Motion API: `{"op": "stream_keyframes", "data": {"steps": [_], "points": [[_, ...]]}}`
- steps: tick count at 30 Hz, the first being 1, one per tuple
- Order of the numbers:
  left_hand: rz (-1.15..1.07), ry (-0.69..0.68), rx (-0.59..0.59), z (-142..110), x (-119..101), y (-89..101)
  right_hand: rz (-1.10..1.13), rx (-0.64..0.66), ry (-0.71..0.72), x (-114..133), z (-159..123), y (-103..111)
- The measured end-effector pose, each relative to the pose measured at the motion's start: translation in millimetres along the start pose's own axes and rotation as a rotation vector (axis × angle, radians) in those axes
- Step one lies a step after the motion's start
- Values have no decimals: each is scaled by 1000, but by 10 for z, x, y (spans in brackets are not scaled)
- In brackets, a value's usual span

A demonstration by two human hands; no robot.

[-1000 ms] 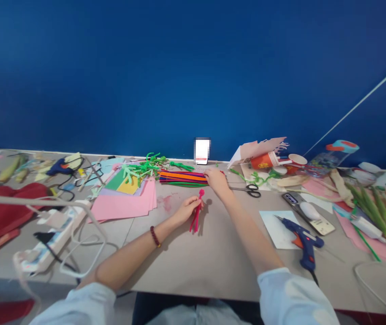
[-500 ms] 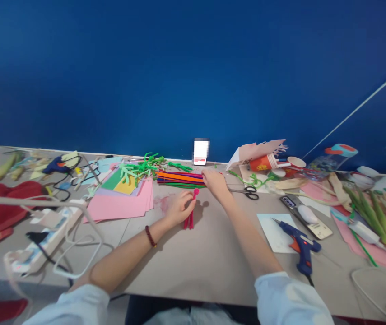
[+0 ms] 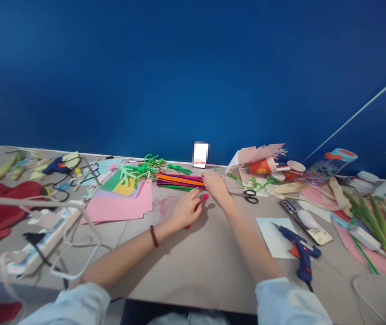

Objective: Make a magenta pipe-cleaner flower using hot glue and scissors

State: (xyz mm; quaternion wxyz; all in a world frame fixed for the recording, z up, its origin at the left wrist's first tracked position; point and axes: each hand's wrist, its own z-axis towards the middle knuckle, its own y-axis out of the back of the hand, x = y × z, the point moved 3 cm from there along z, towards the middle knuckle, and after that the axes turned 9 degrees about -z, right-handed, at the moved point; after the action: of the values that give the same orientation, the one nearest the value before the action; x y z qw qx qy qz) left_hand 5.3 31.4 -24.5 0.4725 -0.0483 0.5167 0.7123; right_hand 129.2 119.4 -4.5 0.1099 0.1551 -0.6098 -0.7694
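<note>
My left hand (image 3: 186, 209) is closed around a bent pink-red pipe cleaner (image 3: 205, 197); its rounded end sticks out past the fingers, and a lower bit shows beneath the palm. Just beyond lies a bundle of pipe cleaners (image 3: 175, 178) in orange, purple, red and green. At the bundle's right end, my right hand (image 3: 214, 185) has its fingers curled down onto the strands. Its fingertips are partly hidden, so how many strands they pinch cannot be told. Scissors (image 3: 250, 196) lie right beside that hand.
A phone (image 3: 200, 155) leans against the blue wall. Left are green pipe-cleaner shapes (image 3: 141, 168), pink paper (image 3: 118, 205) and a power strip (image 3: 44, 241). On the right lie a glue gun (image 3: 301, 250) on a white sheet, another phone (image 3: 318, 232) and paper cups (image 3: 263, 166).
My left hand has shifted slightly right, toward the bundle, and the pink-red pipe cleaner has tipped from upright to slanting right. My right hand stays at the bundle's end.
</note>
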Motion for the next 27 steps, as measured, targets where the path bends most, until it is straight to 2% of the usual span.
{"op": "stream_keyframes", "data": {"steps": [6,12,16,20,24,27], "points": [[93,-141,95,193,89,-128,75,-42,42,9,-26,121],[37,-104,82,214,139,-202,266,-130,94,72,-3,150],[12,-65,82,210,187,-201,331,-157,145,221,4,118],[15,38,112,194,267,-246,438,-176,164,398,-32,108],[0,99,124,172,308,-288,582,-216,168,517,-89,183],[11,117,128,167,304,-291,594,-240,153,539,-117,286]]}}
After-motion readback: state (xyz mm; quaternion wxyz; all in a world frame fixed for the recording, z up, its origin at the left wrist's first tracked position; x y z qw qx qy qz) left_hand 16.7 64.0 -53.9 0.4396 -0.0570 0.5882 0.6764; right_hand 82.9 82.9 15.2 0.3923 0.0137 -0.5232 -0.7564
